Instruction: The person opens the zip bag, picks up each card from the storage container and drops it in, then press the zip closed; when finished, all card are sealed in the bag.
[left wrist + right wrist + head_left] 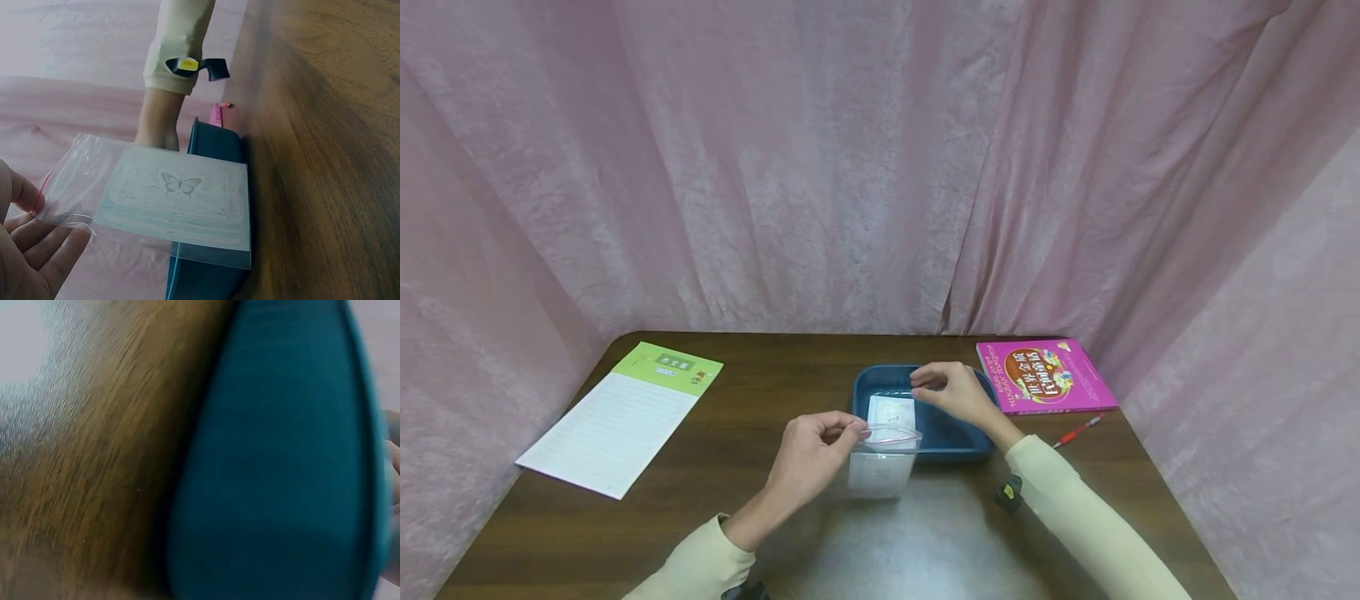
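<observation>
Pink curtains ring the wooden table (pixel 737 400), where the left hand (pixel 808 458) pinches a clear zip bag (pixel 883 462) of butterfly cards mouth-up at six o'clock of the blue tray (pixel 958 446), while the right hand (pixel 951 392) hovers curled above it, seemingly empty.

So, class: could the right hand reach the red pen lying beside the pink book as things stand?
Probably yes. The red pen lies in the open on the table, just right of the right hand, with nothing between them.
</observation>
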